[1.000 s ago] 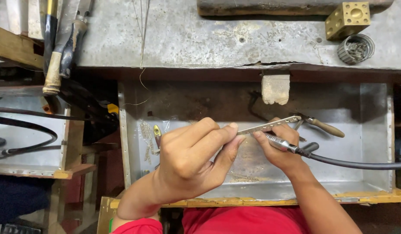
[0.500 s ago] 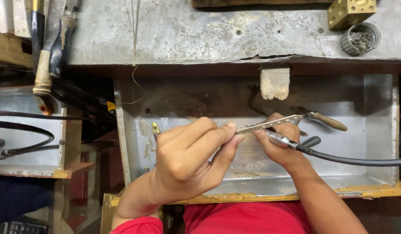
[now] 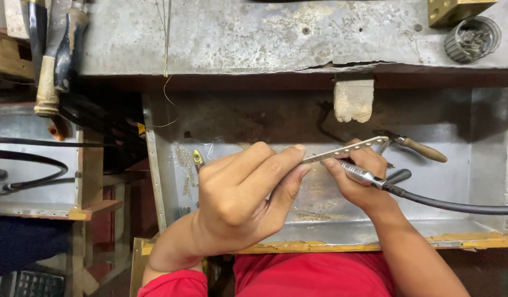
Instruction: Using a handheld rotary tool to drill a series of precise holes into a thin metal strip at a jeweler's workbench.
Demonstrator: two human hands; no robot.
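Over a shallow grey metal bench tray (image 3: 484, 220), seen from the head camera, the left hand (image 3: 237, 203) pinches one end of a thin, perforated silver metal strip (image 3: 347, 149) between thumb and fingertips. The strip's long axis runs rightward, rising slightly, across to the right hand (image 3: 358, 184). That hand's fingers are closed around a slim silver rotary handpiece (image 3: 361, 176) with a black flexible cable (image 3: 457, 206), held just beneath the strip.

The left hand (image 3: 240, 201) has tipped the perforated metal strip (image 3: 346, 149) slightly steeper, far end higher.
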